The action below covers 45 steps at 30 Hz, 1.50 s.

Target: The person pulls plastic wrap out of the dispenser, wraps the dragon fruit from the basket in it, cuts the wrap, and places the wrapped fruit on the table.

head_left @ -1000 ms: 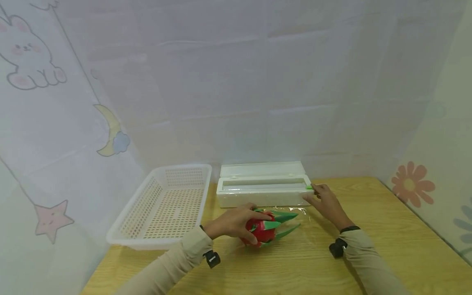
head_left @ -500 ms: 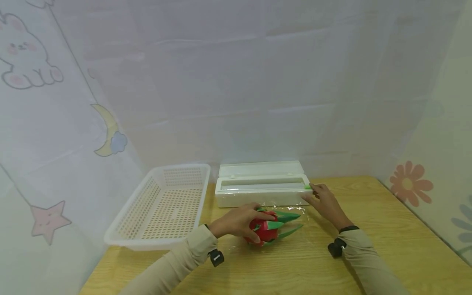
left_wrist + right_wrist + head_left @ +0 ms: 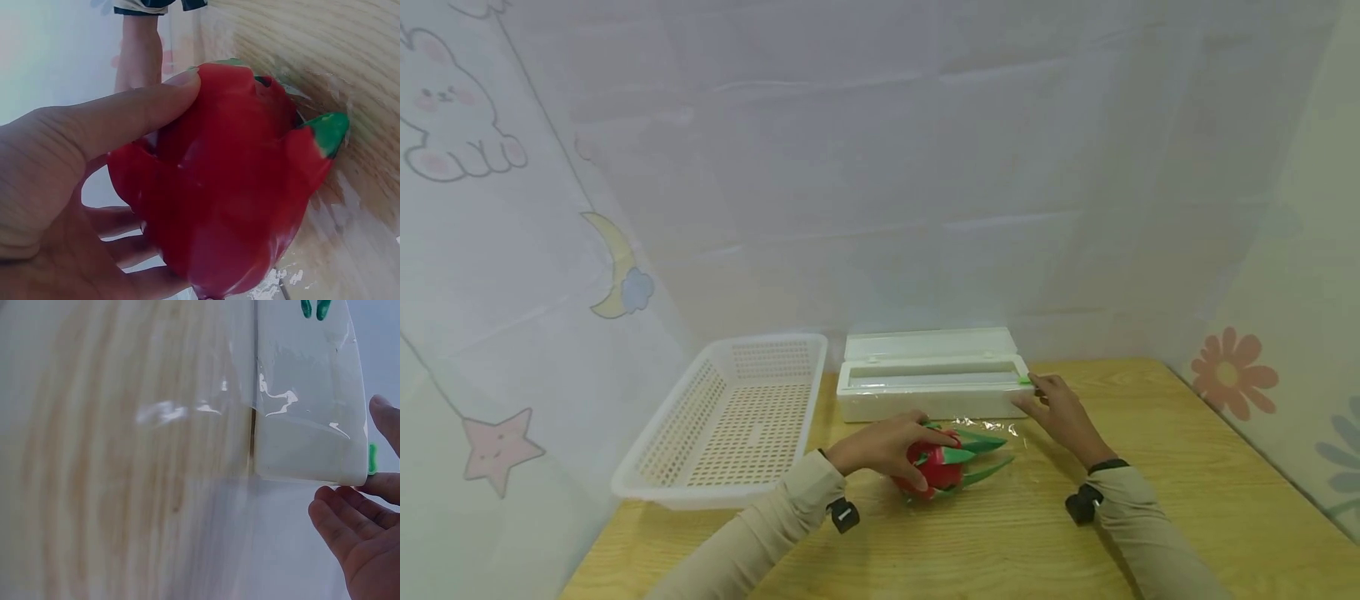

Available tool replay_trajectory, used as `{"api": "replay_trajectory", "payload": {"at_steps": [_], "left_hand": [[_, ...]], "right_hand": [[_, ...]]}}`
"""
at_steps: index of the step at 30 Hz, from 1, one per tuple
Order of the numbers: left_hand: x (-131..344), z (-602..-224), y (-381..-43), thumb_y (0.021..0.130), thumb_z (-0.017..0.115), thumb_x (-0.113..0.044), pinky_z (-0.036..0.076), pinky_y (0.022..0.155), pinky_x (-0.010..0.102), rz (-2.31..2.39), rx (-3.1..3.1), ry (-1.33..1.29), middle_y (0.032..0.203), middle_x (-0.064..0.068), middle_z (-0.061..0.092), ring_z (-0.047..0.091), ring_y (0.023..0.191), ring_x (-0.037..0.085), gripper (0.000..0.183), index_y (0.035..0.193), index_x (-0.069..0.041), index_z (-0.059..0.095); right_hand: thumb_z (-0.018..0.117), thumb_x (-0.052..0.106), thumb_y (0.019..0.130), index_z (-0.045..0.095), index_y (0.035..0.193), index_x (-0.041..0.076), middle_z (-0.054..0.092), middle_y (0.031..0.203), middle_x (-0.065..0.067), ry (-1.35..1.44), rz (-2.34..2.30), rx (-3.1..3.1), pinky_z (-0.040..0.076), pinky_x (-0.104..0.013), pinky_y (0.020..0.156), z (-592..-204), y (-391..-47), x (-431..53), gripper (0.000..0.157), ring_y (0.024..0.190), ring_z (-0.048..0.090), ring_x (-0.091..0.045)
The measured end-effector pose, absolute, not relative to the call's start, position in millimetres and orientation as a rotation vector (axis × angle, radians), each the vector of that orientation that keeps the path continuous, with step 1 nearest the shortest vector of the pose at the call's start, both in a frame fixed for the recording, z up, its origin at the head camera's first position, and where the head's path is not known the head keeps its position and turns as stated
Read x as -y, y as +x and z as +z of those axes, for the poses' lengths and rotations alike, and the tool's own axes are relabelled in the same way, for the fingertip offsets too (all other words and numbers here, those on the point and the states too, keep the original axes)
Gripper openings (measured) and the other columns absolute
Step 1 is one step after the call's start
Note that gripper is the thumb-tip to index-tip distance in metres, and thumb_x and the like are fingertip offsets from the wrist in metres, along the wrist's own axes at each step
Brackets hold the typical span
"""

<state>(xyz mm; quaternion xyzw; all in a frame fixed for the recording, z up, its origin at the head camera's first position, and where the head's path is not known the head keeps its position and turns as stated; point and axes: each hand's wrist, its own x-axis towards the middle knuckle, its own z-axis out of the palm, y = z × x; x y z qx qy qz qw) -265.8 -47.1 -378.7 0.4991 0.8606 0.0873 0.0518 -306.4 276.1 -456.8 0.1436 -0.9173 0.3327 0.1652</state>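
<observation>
Left hand [image 3: 886, 446] grasps the rounded red, green-leafed dragon fruit [image 3: 940, 477] over the wooden table [image 3: 1000, 546], probably steadying it amid clear, shiny film [image 3: 165, 414]; right hand [image 3: 1063, 421], fingers loosely extended, touches the long white plastic box [image 3: 932, 407], seemingly bracing its right end.

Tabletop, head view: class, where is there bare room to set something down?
Bare: the tabletop from right sleeve to right edge; its front strip between that sleeve and left sleeve; inside the white basket. Crowded: the middle, where left hand, dragon fruit, clear film, white box and right hand cluster.
</observation>
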Motion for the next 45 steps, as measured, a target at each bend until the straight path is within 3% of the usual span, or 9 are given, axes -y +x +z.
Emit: {"api": "replay_trajectory", "payload": {"at_steps": [15, 27, 31, 35, 45], "left_hand": [[47, -374, -273, 0.064, 0.08, -0.037, 0.035, 0.063, 0.015, 0.201, -2.633, 1.554, 0.09, -0.006, 0.045, 0.039, 0.078, 0.007, 0.071, 0.128, -0.028, 0.052], [47, -378, -274, 0.069, 0.078, -0.032, 0.039, 0.071, 0.016, 0.262, -2.604, 1.516, 0.105, 0.0, 0.048, 0.043, 0.089, 0.007, 0.071, 0.132, -0.026, 0.047], [48, -383, -274, 0.073, 0.075, -0.032, 0.042, 0.085, 0.025, 0.335, -2.585, 1.431, 0.125, 0.01, 0.043, 0.043, 0.111, 0.017, 0.07, 0.135, -0.026, 0.043], [49, -385, -275, 0.078, 0.07, -0.033, 0.035, 0.097, 0.041, 0.4, -2.574, 1.314, 0.144, 0.018, 0.024, 0.024, 0.132, 0.03, 0.067, 0.137, -0.028, 0.04], [52, -389, -271, 0.079, 0.068, -0.039, 0.034, 0.099, 0.044, 0.463, -2.605, 1.274, 0.147, 0.014, 0.019, 0.019, 0.134, 0.028, 0.07, 0.139, -0.032, 0.033]], "right_hand": [[0.058, 0.035, 0.088, 0.033, 0.135, -0.008, 0.041, 0.118, -0.027, 0.415, 0.974, 2.604, 0.044, -0.051, 0.085, -454, -305, -277, 0.069, 0.102, 0.05, -0.042], [0.057, 0.033, 0.088, 0.031, 0.135, -0.009, 0.04, 0.119, -0.028, 0.413, 0.987, 2.614, 0.043, -0.051, 0.085, -452, -304, -277, 0.068, 0.103, 0.049, -0.043], [0.057, 0.035, 0.088, 0.03, 0.136, -0.008, 0.04, 0.119, -0.028, 0.402, 0.985, 2.623, 0.043, -0.051, 0.085, -455, -304, -277, 0.07, 0.103, 0.049, -0.043], [0.057, 0.037, 0.088, 0.03, 0.136, -0.008, 0.039, 0.12, -0.027, 0.405, 0.988, 2.623, 0.043, -0.051, 0.085, -455, -305, -276, 0.071, 0.104, 0.049, -0.042], [0.056, 0.037, 0.088, 0.03, 0.136, -0.007, 0.039, 0.121, -0.028, 0.386, 0.958, 2.652, 0.044, -0.053, 0.081, -456, -302, -277, 0.07, 0.103, 0.049, -0.043]]}}
